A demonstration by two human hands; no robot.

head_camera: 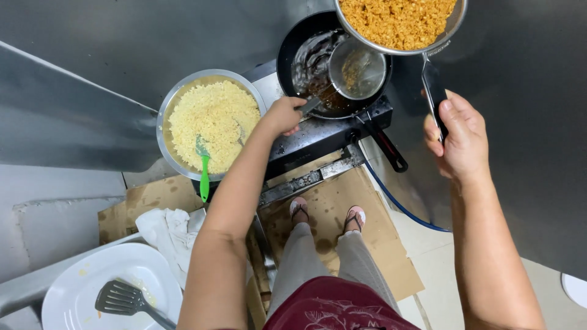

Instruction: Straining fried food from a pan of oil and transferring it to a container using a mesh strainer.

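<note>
- Our left hand (284,115) gripped the handle of a small round metal strainer (358,68) resting in the black frying pan (306,58).
- Our right hand (463,135) clenched the handle of a large wire sieve of fried orange crumbs (397,21), right of that pan.

1. A grey metal wall (153,36) filled the upper part of the view, dull and faintly streaked.
2. The pale floor (440,269) showed at lower right, lit evenly.
3. Flattened brown cardboard (342,208) lay on the floor, spotted with dark stains.
4. A blue hose (397,205) ran across the floor beside the cardboard.
5. A crumpled white cloth (165,235) lay at lower left.
</note>
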